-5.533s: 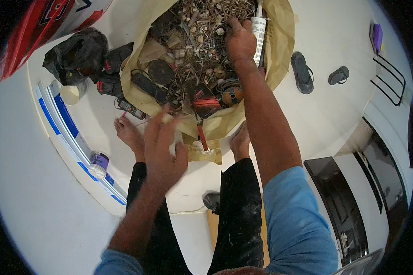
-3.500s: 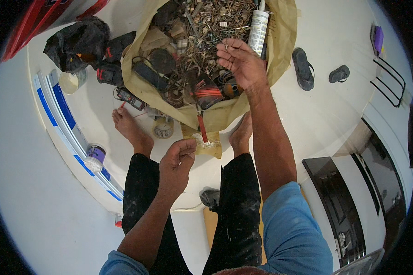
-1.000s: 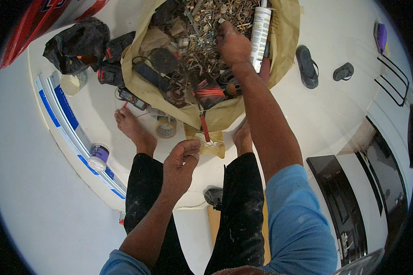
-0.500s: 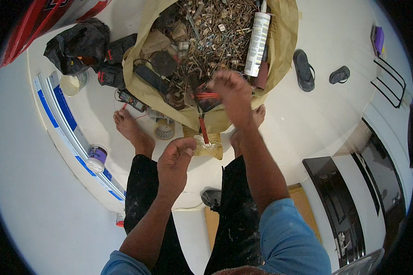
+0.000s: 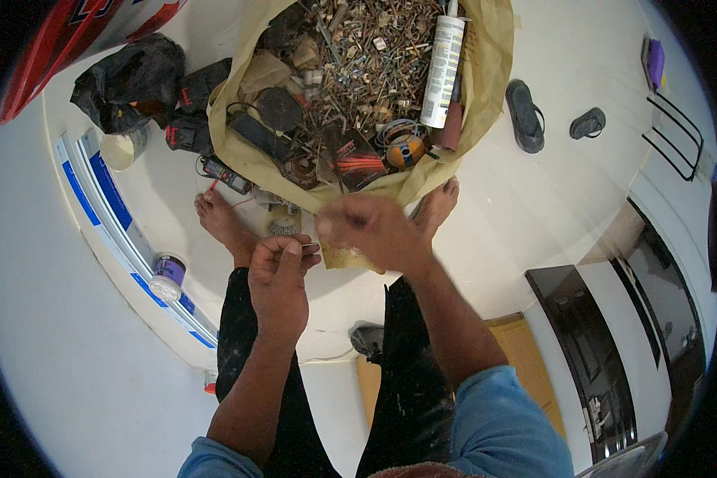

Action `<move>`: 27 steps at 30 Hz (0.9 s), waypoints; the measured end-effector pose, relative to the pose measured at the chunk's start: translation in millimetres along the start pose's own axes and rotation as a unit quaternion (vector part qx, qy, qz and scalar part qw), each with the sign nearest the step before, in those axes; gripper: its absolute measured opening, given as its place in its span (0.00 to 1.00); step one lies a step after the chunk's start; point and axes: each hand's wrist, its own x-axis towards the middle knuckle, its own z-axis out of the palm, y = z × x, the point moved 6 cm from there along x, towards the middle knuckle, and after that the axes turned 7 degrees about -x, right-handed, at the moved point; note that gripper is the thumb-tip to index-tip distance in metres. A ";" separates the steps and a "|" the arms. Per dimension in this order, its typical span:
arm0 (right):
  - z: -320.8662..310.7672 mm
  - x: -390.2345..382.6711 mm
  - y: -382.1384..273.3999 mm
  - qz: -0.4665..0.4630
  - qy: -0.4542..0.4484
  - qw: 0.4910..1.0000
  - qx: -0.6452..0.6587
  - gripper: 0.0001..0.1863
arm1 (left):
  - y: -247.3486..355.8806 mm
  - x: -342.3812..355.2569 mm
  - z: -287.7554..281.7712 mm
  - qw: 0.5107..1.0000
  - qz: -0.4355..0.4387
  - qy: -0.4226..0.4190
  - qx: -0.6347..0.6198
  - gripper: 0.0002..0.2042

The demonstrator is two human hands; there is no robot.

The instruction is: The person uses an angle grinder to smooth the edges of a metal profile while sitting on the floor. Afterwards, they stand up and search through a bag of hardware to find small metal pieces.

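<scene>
My left hand (image 5: 283,275) is pinched on a small thin metal piece (image 5: 309,247), perhaps a fastener, in front of a yellowish open bag (image 5: 486,88). My right hand (image 5: 366,227), smeared by motion, is just right of it at the bag's near edge; what it holds cannot be made out. The bag holds a mass of loose metal hardware (image 5: 358,64), a white cartridge (image 5: 443,72), an orange round object (image 5: 406,150) and red sticks (image 5: 358,162). A tape roll (image 5: 284,221) lies below the bag.
Black tool cases (image 5: 190,135), a crumpled black bag (image 5: 123,84), a handheld device (image 5: 225,174) and pale tubs (image 5: 122,151) stand left. Long strips (image 5: 111,207) with a purple-labelled container (image 5: 170,271) line the left wall. Sandals (image 5: 526,115), a wire rack (image 5: 673,135) and dark doors (image 5: 581,358) are right.
My right hand has come back from the hardware in the bag, down and left toward my left hand, uncovering the orange object. My left hand has shifted slightly left.
</scene>
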 end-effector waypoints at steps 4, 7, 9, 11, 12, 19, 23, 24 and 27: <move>-69.2 93.3 21.4 0.083 0.226 0.921 -0.306 0.23 | -1.2 -1.3 -2.8 0.999 -0.033 0.006 -0.014 0.03; -86.5 165.0 59.3 0.141 0.258 0.873 -0.389 0.29 | -6.3 -2.3 2.6 0.998 -0.054 -0.027 0.034 0.04; -61.6 178.4 51.3 0.150 0.231 0.877 -0.395 0.28 | -8.0 -4.3 0.7 0.997 -0.053 -0.032 0.055 0.04; -44.2 183.9 39.9 0.152 0.203 0.887 -0.386 0.26 | -9.9 -4.5 -0.7 0.996 -0.041 -0.040 0.069 0.05; -35.5 182.4 35.5 0.150 0.187 0.896 -0.373 0.25 | -10.1 -4.4 -1.2 0.996 -0.047 -0.038 0.070 0.05; -37.0 169.1 49.1 0.053 0.227 0.883 -0.408 0.12 | -6.8 -3.2 5.6 0.995 -0.069 -0.058 0.044 0.06; -78.7 151.2 57.3 0.032 0.381 0.893 -0.236 0.12 | -6.2 -3.2 4.2 0.996 -0.078 -0.041 0.020 0.07; -94.3 154.2 68.8 0.053 0.405 0.892 -0.193 0.12 | -5.2 -3.2 6.5 0.996 -0.076 -0.047 0.027 0.07; -122.7 178.4 86.4 0.107 0.415 0.889 -0.163 0.14 | -3.8 -3.2 10.4 0.995 -0.074 -0.058 0.044 0.06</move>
